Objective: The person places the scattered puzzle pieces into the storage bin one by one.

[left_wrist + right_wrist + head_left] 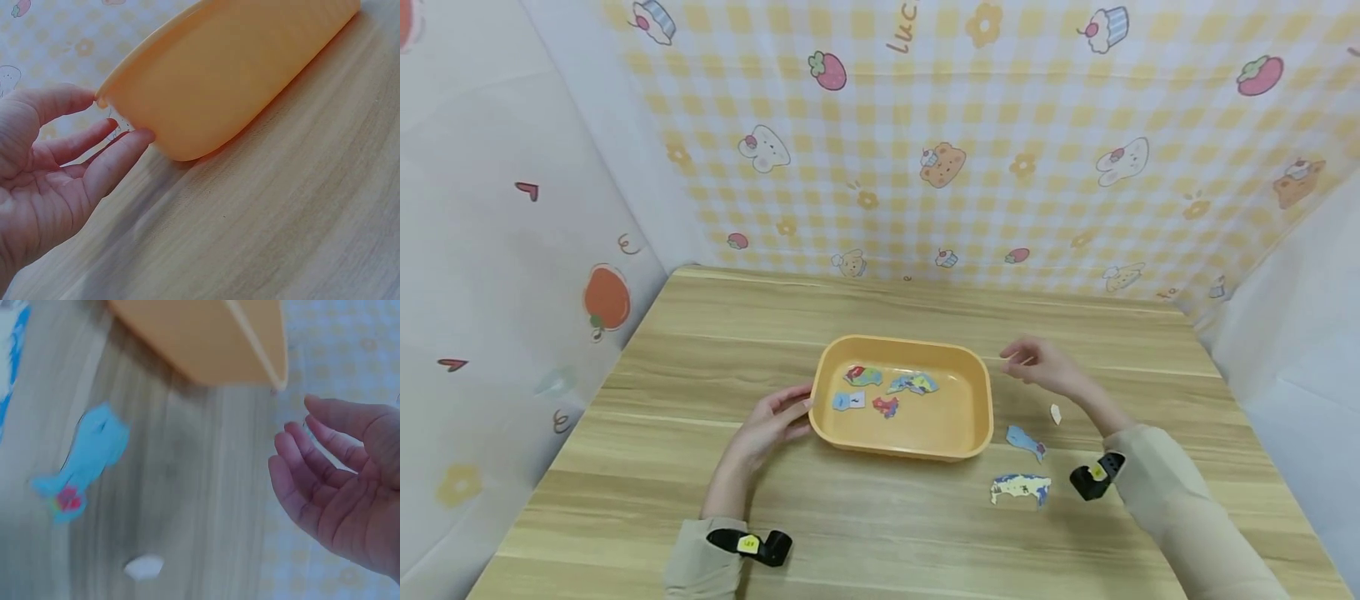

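Tray [940, 423] — left grip [775, 422] touching, right grip [1047, 367] hovering

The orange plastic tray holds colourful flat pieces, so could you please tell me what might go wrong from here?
The left hand touches one end of the orange plastic tray, so a nudge might slide the colourful flat pieces inside. The small white piece lies near the right forearm, so that arm could brush it away.

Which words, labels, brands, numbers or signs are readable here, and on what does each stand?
"luc", cut off by the upper edge: patterned backdrop.
Yellow labels on both wrist devices: too small to read.
Blue-and-white scrap in the tray: dark mark, unreadable.
Lettering low on the backdrop: too small.
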